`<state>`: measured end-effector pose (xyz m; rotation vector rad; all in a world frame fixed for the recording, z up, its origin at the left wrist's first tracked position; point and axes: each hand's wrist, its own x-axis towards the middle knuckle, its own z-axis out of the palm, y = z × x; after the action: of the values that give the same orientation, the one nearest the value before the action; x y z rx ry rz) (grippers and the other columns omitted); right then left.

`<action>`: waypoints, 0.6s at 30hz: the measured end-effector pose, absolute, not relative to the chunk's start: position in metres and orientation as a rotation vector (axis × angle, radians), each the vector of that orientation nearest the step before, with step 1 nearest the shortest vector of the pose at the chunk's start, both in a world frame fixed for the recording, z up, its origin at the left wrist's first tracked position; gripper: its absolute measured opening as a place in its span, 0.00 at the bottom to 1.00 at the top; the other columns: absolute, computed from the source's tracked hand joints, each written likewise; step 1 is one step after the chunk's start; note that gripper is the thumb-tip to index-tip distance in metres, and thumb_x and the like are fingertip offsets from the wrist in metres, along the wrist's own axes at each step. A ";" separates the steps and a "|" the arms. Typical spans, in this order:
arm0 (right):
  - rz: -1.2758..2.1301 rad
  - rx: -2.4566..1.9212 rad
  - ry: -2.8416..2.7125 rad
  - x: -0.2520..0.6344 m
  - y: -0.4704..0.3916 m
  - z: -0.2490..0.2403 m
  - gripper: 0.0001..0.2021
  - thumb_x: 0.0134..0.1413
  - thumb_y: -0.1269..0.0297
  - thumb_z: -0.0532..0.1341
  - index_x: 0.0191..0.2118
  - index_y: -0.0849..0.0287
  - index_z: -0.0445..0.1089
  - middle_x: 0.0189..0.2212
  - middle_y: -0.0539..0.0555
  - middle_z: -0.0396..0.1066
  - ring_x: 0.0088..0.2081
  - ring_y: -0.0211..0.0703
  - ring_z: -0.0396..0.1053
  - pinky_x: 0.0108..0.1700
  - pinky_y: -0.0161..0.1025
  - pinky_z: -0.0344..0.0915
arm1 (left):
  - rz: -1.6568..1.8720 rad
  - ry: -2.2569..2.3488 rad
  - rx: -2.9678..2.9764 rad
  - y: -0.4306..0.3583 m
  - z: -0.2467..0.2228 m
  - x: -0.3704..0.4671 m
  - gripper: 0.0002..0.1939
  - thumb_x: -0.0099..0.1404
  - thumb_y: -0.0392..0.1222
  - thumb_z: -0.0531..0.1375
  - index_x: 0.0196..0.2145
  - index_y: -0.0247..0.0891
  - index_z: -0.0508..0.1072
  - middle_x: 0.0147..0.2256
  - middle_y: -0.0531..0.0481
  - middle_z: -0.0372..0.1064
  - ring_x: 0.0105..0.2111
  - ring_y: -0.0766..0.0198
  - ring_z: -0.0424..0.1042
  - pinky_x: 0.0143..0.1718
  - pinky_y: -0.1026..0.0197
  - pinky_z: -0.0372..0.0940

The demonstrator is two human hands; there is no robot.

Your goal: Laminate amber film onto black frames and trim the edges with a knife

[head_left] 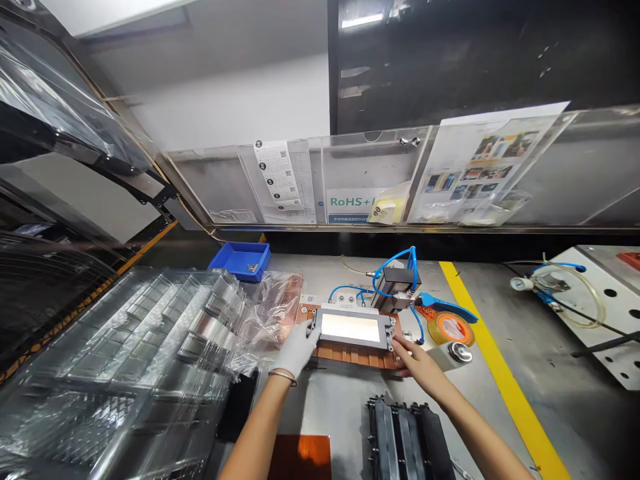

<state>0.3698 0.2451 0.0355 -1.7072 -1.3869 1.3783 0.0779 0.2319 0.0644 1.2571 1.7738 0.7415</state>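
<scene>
One grey-framed panel on copper-coloured fixture, long axis left-right | your gloved left hand at its left end | your bare right hand at its right end | neither nearer | fingers at ends, pinched or loose: can't tell

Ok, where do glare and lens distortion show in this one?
Head view, centre: the light panel in the dark gray frame glares nearly white; head view, left: the clear plastic trays carry streaky reflections; head view, edges: shapes look stretched, wide-angle style.
</scene>
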 end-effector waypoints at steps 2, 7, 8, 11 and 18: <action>1.480 -1.655 -1.241 0.359 0.250 0.031 0.24 0.57 0.47 0.56 0.47 0.65 0.70 0.35 0.60 0.76 0.32 0.47 0.77 0.36 0.47 0.76 | 0.734 1.735 1.217 0.239 0.061 0.080 0.10 0.62 0.44 0.57 0.36 0.36 0.73 0.25 0.51 0.67 0.26 0.61 0.68 0.35 0.57 0.67; 1.563 -1.549 -0.974 0.358 0.234 0.027 0.25 0.47 0.40 0.64 0.38 0.59 0.74 0.33 0.58 0.78 0.34 0.51 0.78 0.43 0.51 0.76 | 0.747 1.705 1.011 0.224 0.059 0.092 0.19 0.63 0.47 0.55 0.49 0.36 0.64 0.32 0.49 0.66 0.22 0.65 0.67 0.18 0.65 0.62; 1.577 -1.535 -0.930 0.361 0.224 0.027 0.26 0.43 0.38 0.65 0.37 0.57 0.75 0.34 0.58 0.78 0.35 0.53 0.78 0.44 0.52 0.76 | 0.755 1.699 0.980 0.214 0.059 0.093 0.20 0.63 0.47 0.55 0.50 0.36 0.63 0.35 0.48 0.66 0.22 0.66 0.68 0.17 0.65 0.62; 1.639 -1.506 -0.818 0.366 0.181 0.027 0.29 0.39 0.36 0.67 0.40 0.56 0.75 0.40 0.58 0.78 0.38 0.55 0.78 0.47 0.52 0.76 | 0.766 1.688 0.920 0.175 0.061 0.095 0.20 0.63 0.49 0.55 0.50 0.37 0.63 0.36 0.48 0.65 0.23 0.66 0.67 0.20 0.64 0.64; 1.664 -1.372 -0.525 0.351 0.097 0.033 0.26 0.54 0.40 0.60 0.52 0.51 0.64 0.54 0.56 0.69 0.55 0.55 0.69 0.59 0.54 0.64 | 1.136 1.777 0.763 0.108 0.072 0.098 0.20 0.65 0.60 0.54 0.46 0.43 0.64 0.39 0.49 0.65 0.42 0.59 0.67 0.46 0.57 0.63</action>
<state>0.3506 0.0970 0.0332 -1.3723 -0.5252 1.6638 0.0985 0.1075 0.0716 0.7633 1.7774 1.1359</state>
